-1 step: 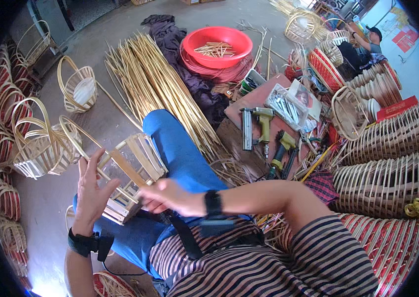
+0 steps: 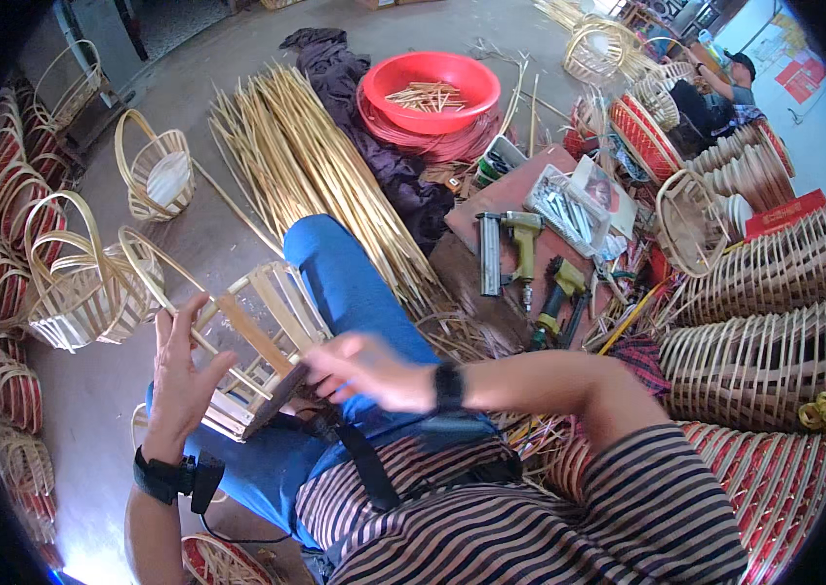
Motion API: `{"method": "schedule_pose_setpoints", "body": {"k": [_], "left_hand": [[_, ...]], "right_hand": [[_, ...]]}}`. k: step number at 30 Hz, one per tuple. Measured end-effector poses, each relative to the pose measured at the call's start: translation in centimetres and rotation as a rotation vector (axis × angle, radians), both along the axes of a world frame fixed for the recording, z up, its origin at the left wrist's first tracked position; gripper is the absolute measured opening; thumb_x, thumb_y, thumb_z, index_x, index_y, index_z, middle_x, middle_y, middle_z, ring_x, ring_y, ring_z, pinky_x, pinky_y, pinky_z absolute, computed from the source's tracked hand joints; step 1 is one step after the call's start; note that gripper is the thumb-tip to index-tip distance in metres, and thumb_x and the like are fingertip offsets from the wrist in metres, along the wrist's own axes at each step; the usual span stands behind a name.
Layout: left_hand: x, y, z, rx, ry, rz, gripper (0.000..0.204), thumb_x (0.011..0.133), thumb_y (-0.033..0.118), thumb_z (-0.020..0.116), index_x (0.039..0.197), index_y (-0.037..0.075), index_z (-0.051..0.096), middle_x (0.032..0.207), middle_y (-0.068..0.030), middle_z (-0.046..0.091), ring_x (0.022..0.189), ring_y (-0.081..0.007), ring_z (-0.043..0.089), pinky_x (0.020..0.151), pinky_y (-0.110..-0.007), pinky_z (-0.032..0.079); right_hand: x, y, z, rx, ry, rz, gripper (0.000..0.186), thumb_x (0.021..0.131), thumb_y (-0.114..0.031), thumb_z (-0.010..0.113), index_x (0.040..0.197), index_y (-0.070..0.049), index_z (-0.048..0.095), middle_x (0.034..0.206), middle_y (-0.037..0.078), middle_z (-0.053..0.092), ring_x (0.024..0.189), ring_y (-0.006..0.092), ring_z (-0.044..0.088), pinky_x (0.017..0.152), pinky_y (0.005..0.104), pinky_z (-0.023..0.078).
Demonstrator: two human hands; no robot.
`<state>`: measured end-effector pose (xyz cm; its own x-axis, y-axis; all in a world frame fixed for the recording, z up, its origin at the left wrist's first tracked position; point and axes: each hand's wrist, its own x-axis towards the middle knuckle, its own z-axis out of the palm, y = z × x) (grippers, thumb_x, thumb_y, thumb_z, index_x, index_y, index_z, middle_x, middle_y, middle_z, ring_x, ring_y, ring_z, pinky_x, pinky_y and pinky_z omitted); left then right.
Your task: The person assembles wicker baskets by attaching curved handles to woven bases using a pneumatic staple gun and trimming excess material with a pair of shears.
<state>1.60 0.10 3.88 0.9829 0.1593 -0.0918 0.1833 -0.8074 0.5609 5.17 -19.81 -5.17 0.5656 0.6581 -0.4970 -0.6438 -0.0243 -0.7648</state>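
A pale woven basket point(image 2: 286, 292) of split strips lies tilted on its side across my blue-trousered lap. Its long handle hoop sticks out toward the upper left, and a flat, wider strip point(image 2: 255, 336) runs along the near side. My left hand point(image 2: 182, 375) lies against the handle, fingers stretched and thumb spread apart. By the dark lower edge of the basket is my right hand point(image 2: 366, 370), smeared by motion. Its fingertips are near the end of the flat strip; whether they touch or hold anything is unclear.
Finished baskets point(image 2: 72, 292) stand on the floor at left. Ahead lie a bundle of thin sticks point(image 2: 325, 185) and a red basin point(image 2: 476, 83) of short pieces. Right of my knee are a nail gun point(image 2: 520, 244) and another power tool point(image 2: 559, 292). Stacked baskets point(image 2: 764, 361) crowd the right; a person point(image 2: 725, 93) sits beyond.
My right hand has shifted a little right and up along the basket's lower edge, baring more of that dark edge. My left hand and the basket look almost the same.
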Motion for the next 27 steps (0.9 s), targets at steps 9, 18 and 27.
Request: {"method": "schedule_pose_setpoints", "body": {"k": [9, 18, 27], "left_hand": [[-0.4, 0.2, -1.2, 0.146, -0.138, -0.17, 0.057, 0.064, 0.023, 0.064, 0.114, 0.012, 0.04, 0.091, -0.0163, 0.039, 0.09, -0.0321, 0.039, 0.079, -0.04, 0.032], [-0.5, -0.7, -1.3, 0.248, -0.103, -0.118, 0.061, 0.066, 0.027, 0.063, 0.118, 0.013, 0.034, 0.096, -0.0138, 0.036, 0.093, -0.0296, 0.038, 0.076, -0.041, 0.032], [0.2, -0.9, -1.7, 0.225, -0.136, -0.116, 0.061, 0.065, 0.025, 0.064, 0.117, 0.013, 0.036, 0.097, -0.0133, 0.038, 0.095, -0.0293, 0.039, 0.076, -0.039, 0.032]], "right_hand": [[8.1, -29.6, -13.5, -1.414, -0.805, -0.258, 0.014, 0.074, -0.019, 0.053, 0.073, -0.005, 0.055, 0.059, 0.001, 0.05, 0.052, 0.0103, 0.049, 0.045, 0.0237, 0.038], [9.0, -31.8, -12.5, -1.415, -0.57, -0.235, 0.012, 0.074, -0.015, 0.052, 0.073, -0.004, 0.052, 0.057, 0.001, 0.048, 0.049, 0.0104, 0.047, 0.045, 0.0237, 0.038], [5.3, -19.8, 2.9, -0.57, -0.28, -0.305, 0.01, 0.073, -0.012, 0.051, 0.073, -0.002, 0.049, 0.055, 0.001, 0.047, 0.045, 0.0105, 0.045, 0.045, 0.0237, 0.039]]}}
